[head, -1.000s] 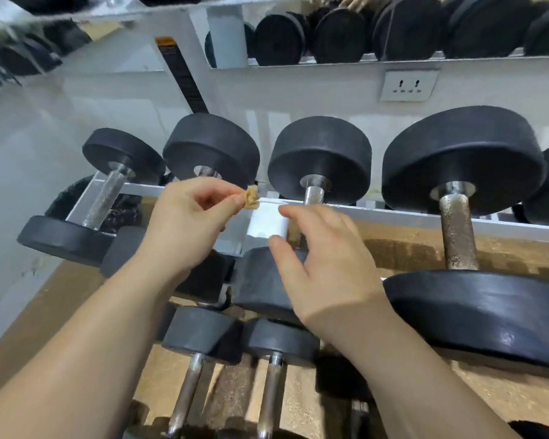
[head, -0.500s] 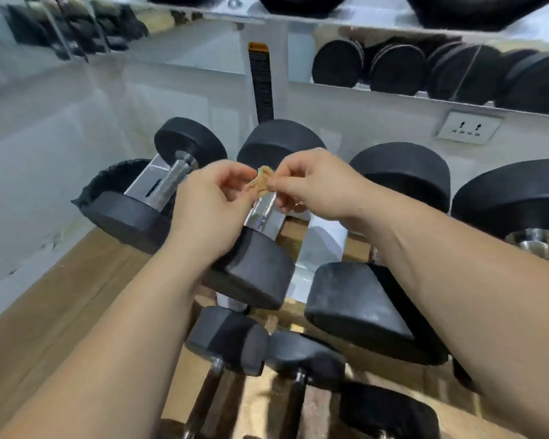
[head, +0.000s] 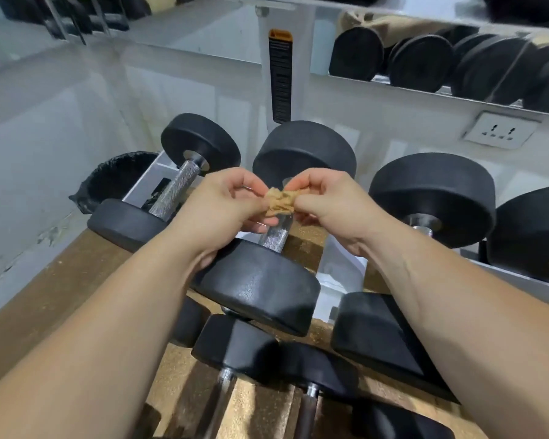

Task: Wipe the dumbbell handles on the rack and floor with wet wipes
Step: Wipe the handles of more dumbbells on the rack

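A small, crumpled, tan-stained wipe (head: pixel 279 202) is stretched between both hands. My left hand (head: pixel 222 207) pinches its left edge and my right hand (head: pixel 327 204) pinches its right edge. The wipe hangs just above the knurled metal handle (head: pixel 274 232) of a black dumbbell (head: pixel 257 286) lying on the white rack (head: pixel 339 270). To the left lies another black dumbbell whose knurled handle (head: pixel 178 191) is in full sight. Part of the middle handle is hidden behind the wipe and my fingers.
More black dumbbells (head: pixel 431 198) sit on the rack to the right, and several smaller ones (head: pixel 235 346) lie on the wooden floor below. A black bin (head: pixel 111 179) stands at the left by the white wall. A wall socket (head: pixel 498 131) and an upper shelf of weights (head: pixel 419 61) lie beyond.
My right hand left the white rack part and came up to the wipe; both hands now pull the wipe apart. The view has shifted left toward the smaller dumbbells.
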A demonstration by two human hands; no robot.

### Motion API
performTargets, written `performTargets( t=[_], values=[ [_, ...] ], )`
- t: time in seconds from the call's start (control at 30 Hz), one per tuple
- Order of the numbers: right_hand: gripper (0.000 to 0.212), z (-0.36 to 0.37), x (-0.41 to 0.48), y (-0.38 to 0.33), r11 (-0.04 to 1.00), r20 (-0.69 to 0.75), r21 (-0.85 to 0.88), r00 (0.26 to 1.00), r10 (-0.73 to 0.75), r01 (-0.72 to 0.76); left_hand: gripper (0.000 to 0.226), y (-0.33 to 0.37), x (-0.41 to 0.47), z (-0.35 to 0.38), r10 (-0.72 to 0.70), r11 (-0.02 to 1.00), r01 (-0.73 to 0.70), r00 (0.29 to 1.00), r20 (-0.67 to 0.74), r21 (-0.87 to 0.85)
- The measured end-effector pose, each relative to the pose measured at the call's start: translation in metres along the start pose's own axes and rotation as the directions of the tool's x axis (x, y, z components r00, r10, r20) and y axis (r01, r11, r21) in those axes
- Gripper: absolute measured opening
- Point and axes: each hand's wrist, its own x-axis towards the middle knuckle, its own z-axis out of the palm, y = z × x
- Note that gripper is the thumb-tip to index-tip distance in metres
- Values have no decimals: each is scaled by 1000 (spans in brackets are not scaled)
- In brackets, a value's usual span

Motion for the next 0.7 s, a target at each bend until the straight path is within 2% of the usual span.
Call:
performTargets(
  t=[0.1,0.17,0.23,0.3,0.37,0.43,0.5,0.63,0.7],
  values=[
    [21,-1,4,2,989,-16,-144,999,-47,45,25,-7,0,2,72,996,-66,993,-90,64],
    [23,1,2,0,991,64,-127,998,-27,35,25,-7,1,5,85,990,-70,989,-120,121],
    [16,3,-3,-2,998,146,-56,989,-26,35,24,-4,1,9,85,986,-71,993,-85,153],
    [7,4,-2,1,997,110,-55,993,-46,52,22,-2,0,12,62,985,-47,995,-82,167],
    [3,0,1,10,992,40,-129,999,-9,14,25,-2,-2,15,38,955,31,974,-225,296],
    [7,-5,2,18,978,-28,-194,997,75,-79,23,-3,-13,22,107,842,138,905,-412,522],
    [11,-9,-1,22,974,-63,-181,990,129,-139,23,-1,-29,35,180,743,219,845,-504,633],
    [17,-6,-5,27,966,-91,-244,994,61,-82,35,4,-40,52,-50,691,510,741,-670,513],
    [9,-3,-3,29,961,-97,-268,994,48,-73,35,9,-35,52,-138,642,624,666,-733,446]
  ],
)
